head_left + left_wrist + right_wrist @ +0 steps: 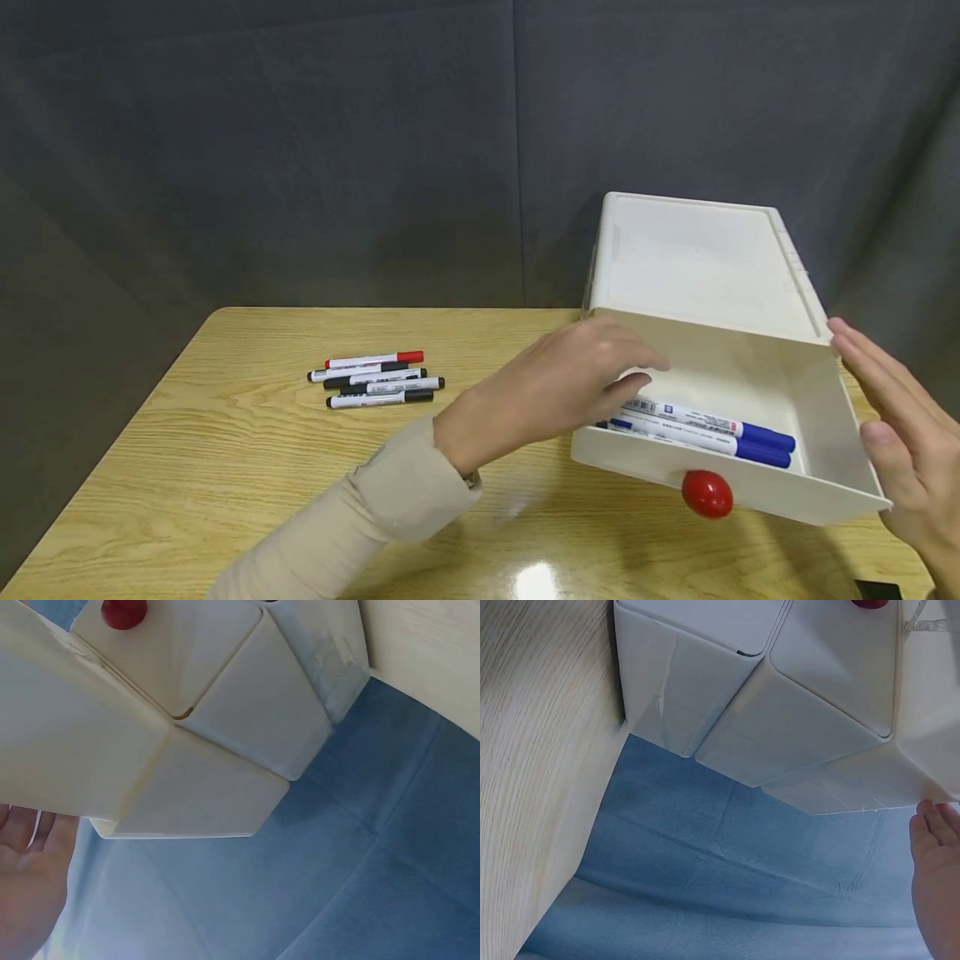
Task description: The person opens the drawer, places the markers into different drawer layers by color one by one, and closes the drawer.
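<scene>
Drawer [645,458]: smooth white plastic, matt, as I read it from my station.
Cabinet top [697,267]: white plastic, smooth, matt.
Red knob [707,494]: smooth, high gloss; I note a highlight.
Blue-capped markers [707,423]: smooth plastic, slight sheen.
Loose markers [388,387]: smooth plastic.
Tabletop [225,467]: wood grain, glossy where light glares.
Backdrop [375,167]: matt cloth, creased.
Sleeve [352,521]: matt cloth.

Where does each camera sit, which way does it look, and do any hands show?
Head: worn on the head, looking forward and down at the table, markers and open drawer; left hand, right hand and a sleeve show.
Left wrist: on the left wrist, facing the white box's left side, seemingly upside down; left hand shows at lower left.
Right wrist: on the right wrist, facing the box's right side; right hand shows at the right edge.
Both wrist views share the box, a red knob, bluish cloth and the table.
</scene>
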A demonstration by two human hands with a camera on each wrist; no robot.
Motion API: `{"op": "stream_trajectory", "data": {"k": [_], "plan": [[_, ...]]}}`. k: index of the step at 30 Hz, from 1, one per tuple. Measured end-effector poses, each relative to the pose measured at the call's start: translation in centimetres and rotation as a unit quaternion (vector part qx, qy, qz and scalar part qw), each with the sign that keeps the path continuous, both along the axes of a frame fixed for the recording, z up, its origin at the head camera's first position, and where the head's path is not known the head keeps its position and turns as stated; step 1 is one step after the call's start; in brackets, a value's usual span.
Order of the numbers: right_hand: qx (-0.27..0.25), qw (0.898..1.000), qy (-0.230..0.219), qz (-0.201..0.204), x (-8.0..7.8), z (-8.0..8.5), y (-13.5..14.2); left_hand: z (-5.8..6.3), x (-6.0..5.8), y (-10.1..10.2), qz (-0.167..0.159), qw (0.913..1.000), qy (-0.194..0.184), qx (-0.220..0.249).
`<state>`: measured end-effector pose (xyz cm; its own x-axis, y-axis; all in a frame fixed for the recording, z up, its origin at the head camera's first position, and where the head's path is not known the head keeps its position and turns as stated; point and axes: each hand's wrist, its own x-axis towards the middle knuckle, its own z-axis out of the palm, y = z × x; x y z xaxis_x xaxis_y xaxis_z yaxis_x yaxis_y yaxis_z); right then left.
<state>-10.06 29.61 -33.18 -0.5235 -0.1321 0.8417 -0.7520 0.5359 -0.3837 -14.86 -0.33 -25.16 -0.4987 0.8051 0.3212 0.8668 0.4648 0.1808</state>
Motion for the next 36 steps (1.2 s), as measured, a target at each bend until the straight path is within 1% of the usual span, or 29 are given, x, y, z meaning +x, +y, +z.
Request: {"op": "stream_trajectory", "data": {"k": [3, 7, 11, 17, 20, 24, 28, 32, 36], "plan": [[-0.002, 1.0, 0.002, 0.005, 0.1, 0.1, -0.1, -0.3, 0.0, -0.4, -0.012, 0.9991, 0.016, 0.039], [-0.004, 1.0, 0.007, 0.01, 0.1, 0.1, -0.1, -0.6, 0.1, -0.8, -0.025, 0.9962, 0.019, 0.081], [-0.004, 1.0, 0.004, 0.008, 0.0, 0.0, 0.1, -0.8, 0.2, -1.3, -0.024, 0.9938, 0.032, 0.104], [-0.002, 1.0, 0.004, 0.008, -0.1, -0.4, 0.5, -1.2, 0.4, -1.9, -0.021, 0.9889, 0.064, 0.132], [-0.003, 1.0, 0.009, 0.012, -0.2, -0.5, 0.7, -1.4, 0.6, -2.2, -0.018, 0.9871, 0.062, 0.146], [-0.005, 1.0, 0.012, 0.015, -0.3, -0.5, 0.8, -1.5, 1.0, -2.6, -0.013, 0.9852, 0.046, 0.165], [-0.006, 1.0, 0.013, 0.015, -0.3, -0.6, 0.8, -1.6, 1.4, -3.1, -0.01, 0.9824, 0.039, 0.183], [-0.006, 1.0, 0.015, 0.015, -0.3, -0.5, 0.7, -1.7, 1.9, -3.4, -0.009, 0.9785, 0.042, 0.202], [-0.002, 1.0, 0.008, 0.006, -0.1, -0.3, 0.6, -1.9, 2.4, -3.7, -0.009, 0.9732, 0.054, 0.223]]}}
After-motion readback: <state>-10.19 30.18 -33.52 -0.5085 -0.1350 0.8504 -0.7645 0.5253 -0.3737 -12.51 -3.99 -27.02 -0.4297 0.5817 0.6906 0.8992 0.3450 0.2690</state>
